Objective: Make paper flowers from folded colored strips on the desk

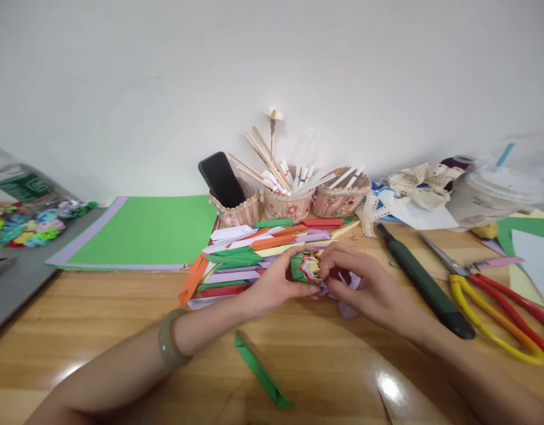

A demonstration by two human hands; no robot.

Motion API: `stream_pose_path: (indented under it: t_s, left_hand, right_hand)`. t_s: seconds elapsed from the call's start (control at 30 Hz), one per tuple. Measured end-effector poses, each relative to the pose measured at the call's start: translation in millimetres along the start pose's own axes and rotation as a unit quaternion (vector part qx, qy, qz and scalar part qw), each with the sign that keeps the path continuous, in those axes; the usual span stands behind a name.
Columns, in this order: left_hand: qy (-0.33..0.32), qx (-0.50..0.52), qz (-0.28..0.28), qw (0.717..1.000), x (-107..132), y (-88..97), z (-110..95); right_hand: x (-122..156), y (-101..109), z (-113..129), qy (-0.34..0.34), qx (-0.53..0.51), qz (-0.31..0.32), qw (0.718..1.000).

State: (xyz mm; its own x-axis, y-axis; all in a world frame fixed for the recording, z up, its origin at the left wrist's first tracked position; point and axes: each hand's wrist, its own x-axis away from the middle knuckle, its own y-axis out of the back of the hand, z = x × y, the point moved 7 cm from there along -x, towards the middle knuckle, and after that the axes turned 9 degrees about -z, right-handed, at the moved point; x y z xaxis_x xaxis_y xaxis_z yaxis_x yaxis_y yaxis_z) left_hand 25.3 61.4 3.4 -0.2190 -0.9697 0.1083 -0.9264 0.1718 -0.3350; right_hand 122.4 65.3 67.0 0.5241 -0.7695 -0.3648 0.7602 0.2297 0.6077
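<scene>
Both hands meet over the counter (121,319), just before a heap of folded strips (254,248). The left hand (276,286) has its grip closed round a small folded paper piece (305,267), green, red and yellow. The right hand (364,283) pinches the piece's other side with its fingertips. A green strip (263,372) lies nearer, apart.

Both forearms enter from the lower edge and converge toward centre. Left hand (278,283): palm turned inward, fingers curled, thumb on top, pinching closed. A grey-green bangle (170,340) sits on the left wrist. Right hand (364,283): back of hand up, fingers bent and drawn together toward the left hand's fingertips, also pinching. Fingertips of the two hands nearly meet. Both wrists low.
</scene>
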Motion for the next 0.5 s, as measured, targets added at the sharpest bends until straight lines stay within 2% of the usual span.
stream_pose_path:
  t_s: [0.17, 0.33, 0.4, 0.5]
  left_hand:
    - [0.000, 0.032, -0.019, 0.999, -1.4, 4.3, 2.3]
    - [0.017, 0.067, -0.033, 0.997, -2.6, 6.8, 6.3]
    - [0.016, 0.060, -0.031, 0.998, -2.4, 6.3, 5.6]
    - [0.012, 0.042, -0.027, 0.999, -2.0, 5.3, 3.3]
  right_hand:
    - [-1.8, -0.1, -5.4, -0.037, -0.054, -0.002, 0.998]
    - [0.9, -10.8, -18.8, -0.133, -0.181, 0.036, 0.974]
    - [1.1, -10.1, -17.5, -0.124, -0.177, 0.033, 0.976]
    - [0.1, -0.2, -6.4, -0.036, -0.052, -0.011, 0.998]
